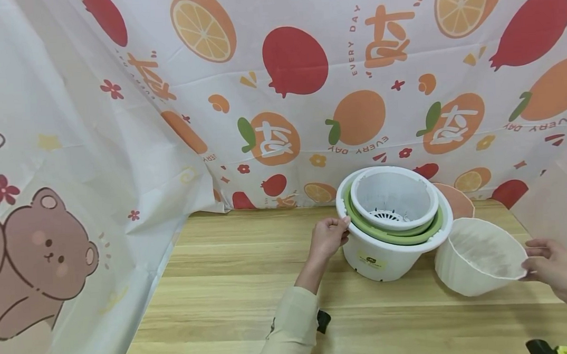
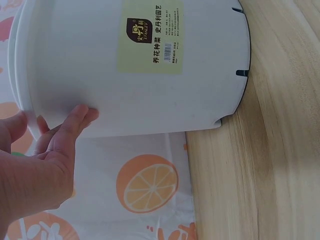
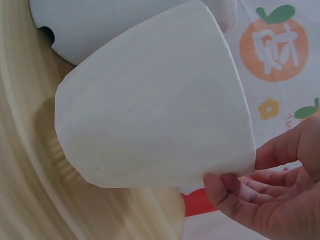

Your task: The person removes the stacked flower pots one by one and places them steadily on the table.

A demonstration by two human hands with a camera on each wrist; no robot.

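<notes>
A large white flowerpot (image 1: 370,263) with a pale yellow label (image 2: 150,37) stands on the table, a green pot (image 1: 361,224) and a smaller white pot (image 1: 393,196) with a slotted base nested inside it. My left hand (image 1: 328,237) pinches the big pot's rim on its left side; in the left wrist view its fingers lie under the rim against the wall. On the right, my right hand (image 1: 551,265) holds a cream, thin-walled pot (image 3: 160,110) by its rim, thumb and fingers on either side. That cream pot leans with its mouth toward the right.
Behind the white and cream pots, a salmon-orange pot (image 1: 457,201) is partly hidden. The wooden table (image 1: 240,284) meets a fruit-printed cloth (image 1: 304,118) at its back edge. Another hanging cloth with a bear print (image 1: 53,245) borders the left side.
</notes>
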